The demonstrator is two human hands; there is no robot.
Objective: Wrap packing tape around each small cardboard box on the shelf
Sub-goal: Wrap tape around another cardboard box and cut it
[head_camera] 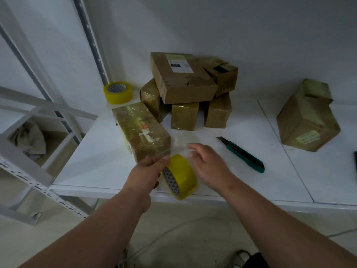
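The left hand (149,169) grips a yellow roll of packing tape (180,176) at the shelf's (241,182) front edge, fingers curled over its rim. The right hand (208,165) hovers just beside it, fingers relaxed, holding nothing. A taped cardboard box (141,128) lies just behind the roll; a green utility knife (243,154) rests to the right.

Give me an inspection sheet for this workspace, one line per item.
Surface: white shelf, seam on the right.
Job's things: taped box near the front; box pile behind; wrapped box right; tape roll; spare roll.
Clutter: green knife.
Grippers: left hand grips the tape roll; right hand open, fingers by the clear tape strip.
Cables: white cord on the floor.
Surroundings: white wall, shelf frame, crumpled paper below.
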